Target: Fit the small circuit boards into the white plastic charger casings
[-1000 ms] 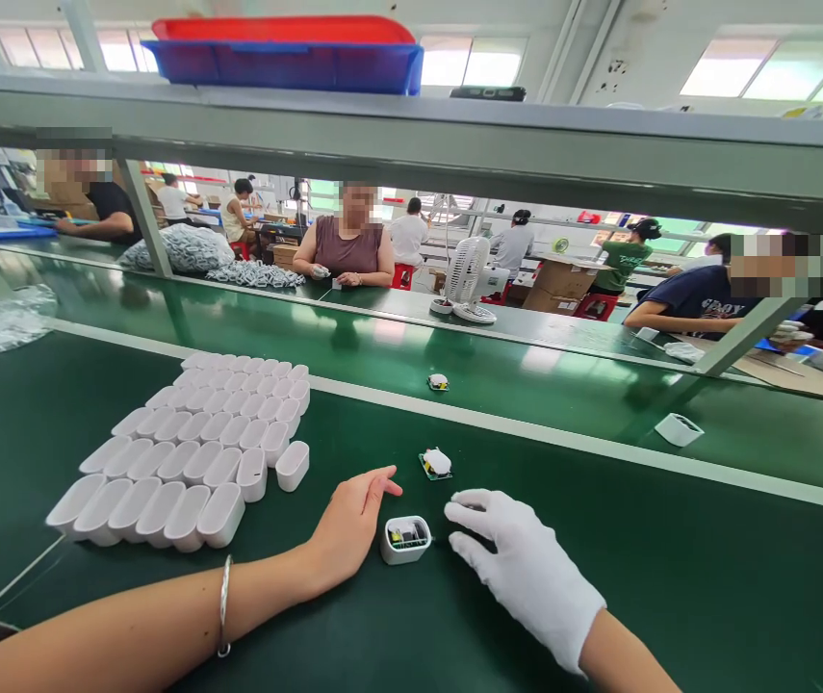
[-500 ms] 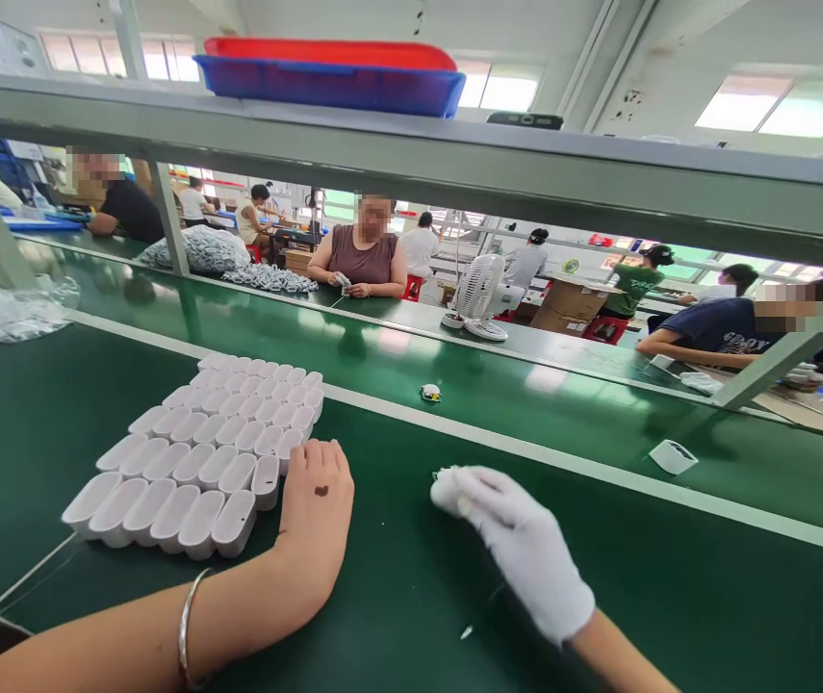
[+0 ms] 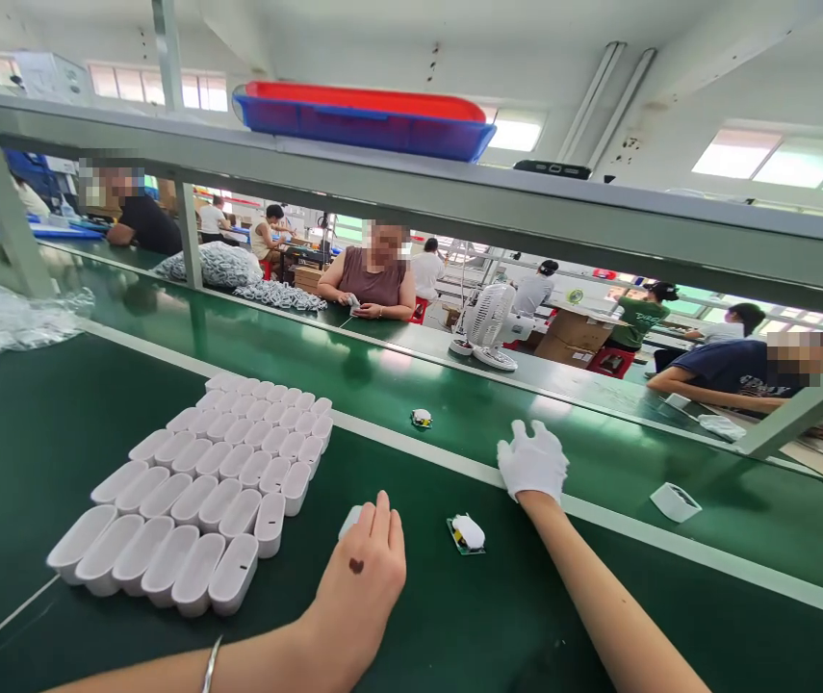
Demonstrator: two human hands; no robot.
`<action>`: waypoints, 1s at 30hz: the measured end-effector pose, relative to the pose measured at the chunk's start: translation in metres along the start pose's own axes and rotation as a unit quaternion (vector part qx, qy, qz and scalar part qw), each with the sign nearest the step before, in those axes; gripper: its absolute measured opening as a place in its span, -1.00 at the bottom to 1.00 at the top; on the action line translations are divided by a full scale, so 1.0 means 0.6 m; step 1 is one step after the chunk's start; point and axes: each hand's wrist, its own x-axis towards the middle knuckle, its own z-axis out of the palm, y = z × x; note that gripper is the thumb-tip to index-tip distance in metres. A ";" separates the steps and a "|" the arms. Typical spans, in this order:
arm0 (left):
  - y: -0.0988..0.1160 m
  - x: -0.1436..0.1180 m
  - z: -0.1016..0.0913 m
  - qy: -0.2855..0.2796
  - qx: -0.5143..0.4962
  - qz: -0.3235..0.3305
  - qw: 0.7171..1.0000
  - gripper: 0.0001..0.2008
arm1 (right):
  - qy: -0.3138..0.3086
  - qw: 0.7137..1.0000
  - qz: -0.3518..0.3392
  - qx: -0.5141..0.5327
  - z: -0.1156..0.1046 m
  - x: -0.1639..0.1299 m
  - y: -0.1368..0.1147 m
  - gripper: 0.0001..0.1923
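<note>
My bare left hand [image 3: 366, 577] has a white plastic case [image 3: 348, 522] in its grasp, and most of the case is hidden behind the fingers. To its left, many white oval cases [image 3: 187, 491] stand in close rows on the green work surface. My right hand [image 3: 532, 460], in a white glove, is stretched forward over the pale strip, fingers apart and nothing seen in it. A small circuit board with a white pad [image 3: 467, 533] lies between my hands. A similar board [image 3: 421, 419] lies farther forward on the green belt.
A lone white case [image 3: 676, 502] lies on the belt at the right. Plastic-bagged parts [image 3: 7, 313] sit at the far left. A metal shelf [image 3: 397, 192] crosses overhead, bearing red and blue trays [image 3: 368, 125]. Beyond the belt are a white fan [image 3: 490, 322] and several seated people.
My left hand has moved right, away from the rows, with a white case. My right hand has moved forward and right; the circuit board now lies in the open near where it was.
</note>
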 end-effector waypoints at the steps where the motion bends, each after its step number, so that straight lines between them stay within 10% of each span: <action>1: 0.003 -0.003 0.001 0.012 -0.002 0.009 1.000 -0.49 | -0.020 0.999 -0.031 0.000 0.003 0.002 -0.023 -0.51; 6: 0.010 -0.010 0.010 0.021 0.013 -0.076 0.997 -0.39 | -0.158 0.974 -0.158 0.022 0.041 0.028 -0.158 -0.33; 13: 0.010 -0.002 0.028 -0.031 0.012 -0.044 0.998 -0.38 | -0.235 0.957 -0.166 0.036 0.052 0.033 -0.232 -0.76; 22: -0.016 0.017 0.032 0.094 -0.139 -0.069 0.983 -0.50 | -0.187 0.975 -0.090 0.086 -0.092 -0.096 -0.056 -0.77; 30: -0.015 0.013 0.029 0.004 -0.233 -0.061 0.970 -0.57 | -0.144 0.985 -0.065 0.069 -0.128 -0.200 0.060 -0.63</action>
